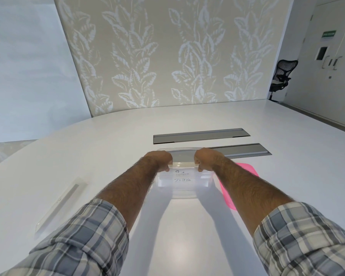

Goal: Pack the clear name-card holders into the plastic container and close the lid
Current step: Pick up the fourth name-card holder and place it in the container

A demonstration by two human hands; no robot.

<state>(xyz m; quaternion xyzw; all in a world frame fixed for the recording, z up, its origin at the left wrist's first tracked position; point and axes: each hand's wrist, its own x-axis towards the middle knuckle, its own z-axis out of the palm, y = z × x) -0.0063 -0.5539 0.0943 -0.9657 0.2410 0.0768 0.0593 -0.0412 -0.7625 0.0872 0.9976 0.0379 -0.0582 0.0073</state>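
On the table (108, 140) the container (184, 191) sits under one name-card holder (184, 164), the lid (247, 174) just right, another holder (61, 204) well left, two hatches (201, 135) behind.

head cam | worn on head | faces forward-down | close over table (187, 236) | wide-angle

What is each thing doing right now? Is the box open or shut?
Plastic container: open, cards with writing inside.
Held card holder: up over the container.
Left hand: grips its left end.
Right hand: grips its right end.
Pink lid: off, flat on the table, right of the container.
Second card holder: lying on the table at left, unpacked.
Grey table flaps: shut.
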